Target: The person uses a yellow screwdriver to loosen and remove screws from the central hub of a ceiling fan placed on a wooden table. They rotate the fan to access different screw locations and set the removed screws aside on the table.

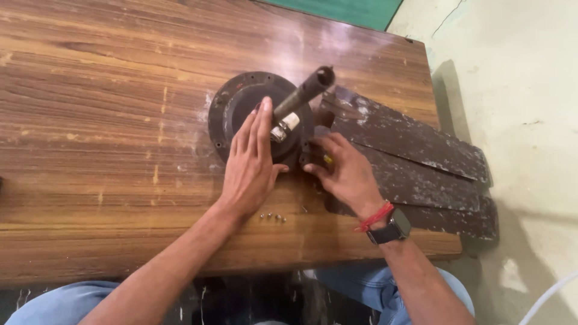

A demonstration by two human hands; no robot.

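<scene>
The fingers (257, 123) of the left hand (250, 162) are stretched out flat and lie on top of the round dark motor housing (241, 102) of a ceiling fan; they press on it and grip nothing. They reach to just beside the metal shaft (304, 93), which rises tilted out of the middle of the housing. The fingers (319, 150) of the right hand (343, 171) are bent and pinch at the right edge of the housing, where a small dark bracket (306, 151) meets it. Something small and yellow (327, 159) shows between them, maybe the tip of a tool, but I cannot tell for sure.

The housing stands near the middle of the wooden table (90, 120). To its right three dusty dark blades (409, 162) lie stacked, with their far ends over the table edge. Several small screws (273, 216) lie on the table just below the left hand, apart from both hands.

In my judgement the step in hand is the fixing or loosening of a blade bracket at the rim of the housing, while the left hand keeps the housing from turning. The next move calls for steady pressure from the left palm and careful, small work of the right fingertips, because the screws are tiny and roll away easily.
</scene>
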